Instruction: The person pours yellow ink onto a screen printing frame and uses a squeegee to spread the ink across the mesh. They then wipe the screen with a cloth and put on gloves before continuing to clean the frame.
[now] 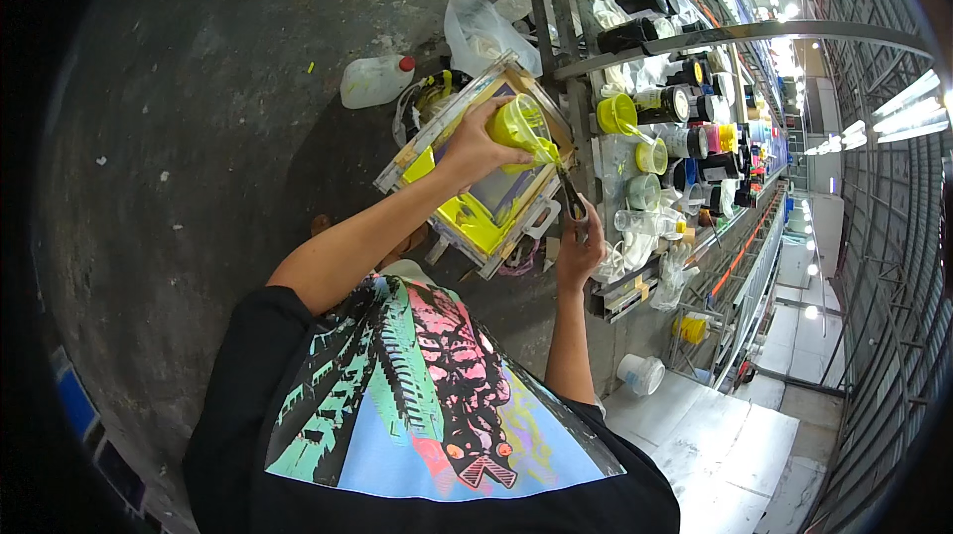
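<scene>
A yellow tub (520, 125) is held tipped in the left hand (475, 145), its grip wrapped fully around the tub wall, above a framed printing screen (481, 182) that rests tilted on the floor (199, 137). A thin dark spatula (570, 195) is pinched closed in the right hand (579, 248), its tip at the tub's lip. Yellow ink already lies along the frame's lower edge. The scraping is best done slowly, with the tub kept low over the mesh, so drips onto the frame are avoided.
</scene>
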`<state>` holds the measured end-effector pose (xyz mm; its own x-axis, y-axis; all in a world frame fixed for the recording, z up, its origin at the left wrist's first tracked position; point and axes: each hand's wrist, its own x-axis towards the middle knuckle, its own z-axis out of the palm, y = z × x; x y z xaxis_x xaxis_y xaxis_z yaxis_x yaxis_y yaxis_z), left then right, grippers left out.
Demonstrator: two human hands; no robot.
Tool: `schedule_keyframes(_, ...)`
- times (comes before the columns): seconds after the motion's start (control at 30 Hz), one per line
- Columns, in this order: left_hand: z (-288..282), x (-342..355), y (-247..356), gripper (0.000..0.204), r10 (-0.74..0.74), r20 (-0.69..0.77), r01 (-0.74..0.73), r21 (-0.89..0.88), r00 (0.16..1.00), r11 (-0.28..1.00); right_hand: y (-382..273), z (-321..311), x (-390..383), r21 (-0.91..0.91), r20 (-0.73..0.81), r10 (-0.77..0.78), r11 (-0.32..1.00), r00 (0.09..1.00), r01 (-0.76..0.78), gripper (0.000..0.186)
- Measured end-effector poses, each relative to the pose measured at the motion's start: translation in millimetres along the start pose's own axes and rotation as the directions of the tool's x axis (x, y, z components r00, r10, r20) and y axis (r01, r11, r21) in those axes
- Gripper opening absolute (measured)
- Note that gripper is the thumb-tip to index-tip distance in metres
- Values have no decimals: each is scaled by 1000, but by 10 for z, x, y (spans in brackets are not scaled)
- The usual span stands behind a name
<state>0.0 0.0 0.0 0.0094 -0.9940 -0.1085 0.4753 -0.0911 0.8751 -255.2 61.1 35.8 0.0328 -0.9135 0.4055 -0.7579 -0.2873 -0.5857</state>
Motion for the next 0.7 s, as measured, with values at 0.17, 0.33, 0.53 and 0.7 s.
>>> schedule_keyframes(0.17,-28,60,-210,90,83,-99,-73,96,992,993,61,-48,47,7,26,-33,999,999,33,51)
schedule_keyframes(0.33,6,12,-97,90,82,-106,-83,-1,991,997,111,-104,120,-69,9,-199,977,980,199,50)
schedule_keyframes(0.53,-104,111,-97,102,212,-75,-190,225,974,956,356,-36,-48,254,11,136,958,991,-134,32)
schedule_keyframes(0.7,-398,105,-570,104,2,40,-7,136,999,991,201,-9,98,676,46,313,690,949,-260,29)
